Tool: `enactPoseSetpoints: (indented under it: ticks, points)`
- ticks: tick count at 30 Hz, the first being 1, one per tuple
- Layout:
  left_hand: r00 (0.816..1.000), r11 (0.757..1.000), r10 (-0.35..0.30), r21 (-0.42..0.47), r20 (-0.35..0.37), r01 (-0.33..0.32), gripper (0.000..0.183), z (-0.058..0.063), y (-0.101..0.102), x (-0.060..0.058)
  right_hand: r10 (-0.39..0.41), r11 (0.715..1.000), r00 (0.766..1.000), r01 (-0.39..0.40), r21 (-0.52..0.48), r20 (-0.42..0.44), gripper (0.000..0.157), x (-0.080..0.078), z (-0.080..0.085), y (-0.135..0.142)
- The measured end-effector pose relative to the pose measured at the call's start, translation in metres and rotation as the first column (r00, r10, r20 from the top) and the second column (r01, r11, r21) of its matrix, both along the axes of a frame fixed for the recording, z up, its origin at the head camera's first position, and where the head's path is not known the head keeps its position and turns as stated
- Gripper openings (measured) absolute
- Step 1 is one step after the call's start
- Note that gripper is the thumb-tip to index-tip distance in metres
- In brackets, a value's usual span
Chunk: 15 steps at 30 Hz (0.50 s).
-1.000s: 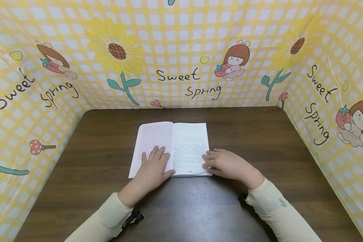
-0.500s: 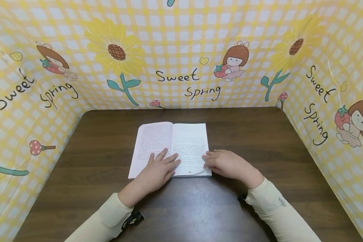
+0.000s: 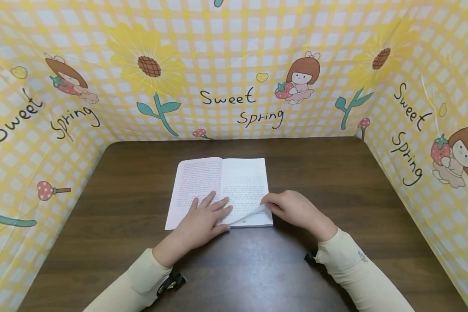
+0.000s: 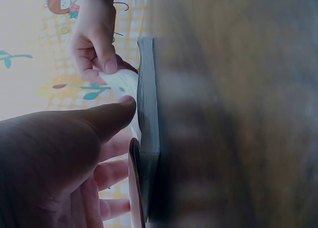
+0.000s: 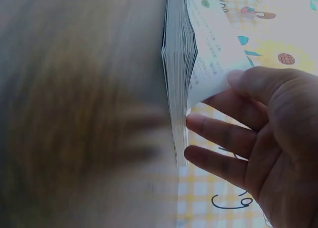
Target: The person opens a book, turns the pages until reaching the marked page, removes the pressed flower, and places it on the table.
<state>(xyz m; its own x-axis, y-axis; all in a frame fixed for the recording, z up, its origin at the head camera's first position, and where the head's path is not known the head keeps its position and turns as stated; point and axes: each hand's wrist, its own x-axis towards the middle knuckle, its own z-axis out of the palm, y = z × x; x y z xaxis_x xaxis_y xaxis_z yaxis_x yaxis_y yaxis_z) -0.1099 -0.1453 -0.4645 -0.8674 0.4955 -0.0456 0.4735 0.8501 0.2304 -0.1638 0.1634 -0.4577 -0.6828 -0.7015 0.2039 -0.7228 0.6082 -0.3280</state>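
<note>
An open book (image 3: 243, 173) lies on the brown wooden table, its left page pinkish and its right page white, both printed. My left hand (image 3: 203, 219) rests with spread fingers across the lower left page and the centre fold, thumb by the bottom edge. At the right edge, my right hand (image 3: 296, 212) pinches the lower corner of the right page (image 5: 213, 59) between thumb and forefinger. That corner is lifted and bent up off the pages beneath, as the right wrist view shows. The thick page block (image 4: 148, 99) shows edge-on in the left wrist view.
The dark wood table (image 3: 132, 182) extends around the book on all sides. A yellow checked cloth (image 3: 226, 52) with printed flowers and lettering stands along its back, left and right edges. Black straps (image 3: 171, 282) sit at both wrists under cream sleeves.
My left hand has shifted right, from the left page onto the centre fold. My right fingers have closed on the page corner, which is now lifted higher.
</note>
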Motion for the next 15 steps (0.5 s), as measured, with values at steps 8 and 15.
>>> enactPoseSetpoints:
  ticks: [8,15]
  points:
    - [0.999,1.000,0.011,0.009,-0.039,-0.011,0.052,-0.0029,0.0021,-0.0006,-0.082,0.993,0.996,0.079,-0.088,-0.029,0.015,0.0022,-0.0028,-0.0026]
    - [1.000,1.000,0.019,-0.009,-0.018,-0.019,0.047,-0.0015,0.0017,0.0009,-0.124,0.984,0.988,0.110,-0.141,-0.091,0.008,0.0037,-0.0012,-0.0082]
